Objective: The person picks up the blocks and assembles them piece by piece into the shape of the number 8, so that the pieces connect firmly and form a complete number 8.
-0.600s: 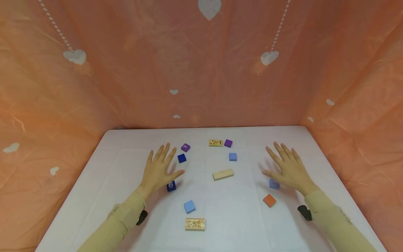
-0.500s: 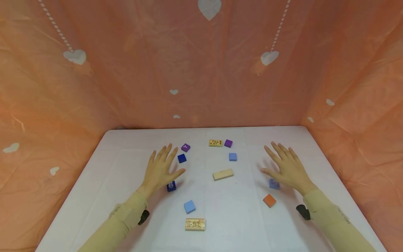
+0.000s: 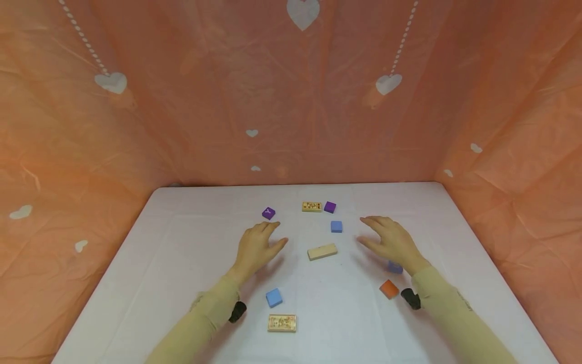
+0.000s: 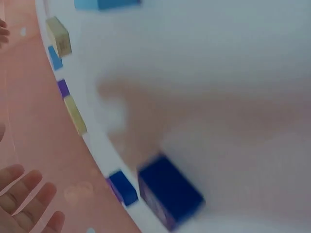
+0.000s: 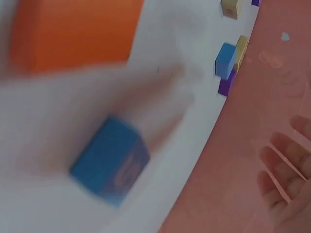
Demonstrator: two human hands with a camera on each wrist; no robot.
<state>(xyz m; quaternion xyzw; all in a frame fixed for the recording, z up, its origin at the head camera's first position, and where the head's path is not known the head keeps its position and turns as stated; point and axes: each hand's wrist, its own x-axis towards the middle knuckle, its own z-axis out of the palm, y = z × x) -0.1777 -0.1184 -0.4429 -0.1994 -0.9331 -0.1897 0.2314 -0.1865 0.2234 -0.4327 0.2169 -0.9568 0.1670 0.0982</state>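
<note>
My left hand (image 3: 254, 250) hovers over the left half of the white table, fingers spread loosely and holding nothing. Below it, a dark blue block (image 4: 170, 191) and another dark blue block (image 4: 125, 187) show in the left wrist view; the hand hides both in the head view. My right hand (image 3: 393, 242), also holding nothing, is above the right half, its wrist near a blue block (image 3: 395, 267) with a mark on its side. An orange block (image 3: 389, 289) lies nearer me. Between the hands rests a cream oblong block (image 3: 322, 252).
A light blue block (image 3: 274, 298) and a gold oblong block (image 3: 282, 323) lie at the front. Farther back are a blue block (image 3: 336, 226), a purple block (image 3: 330, 207), a second gold block (image 3: 311, 207) and a purple Y block (image 3: 269, 213). Orange curtains (image 3: 291, 111) surround the table (image 3: 182, 232).
Both hands have moved inward toward the middle, and their fingers are less spread. The left hand now covers the two dark blue blocks in the head view. The blocks have stayed put.
</note>
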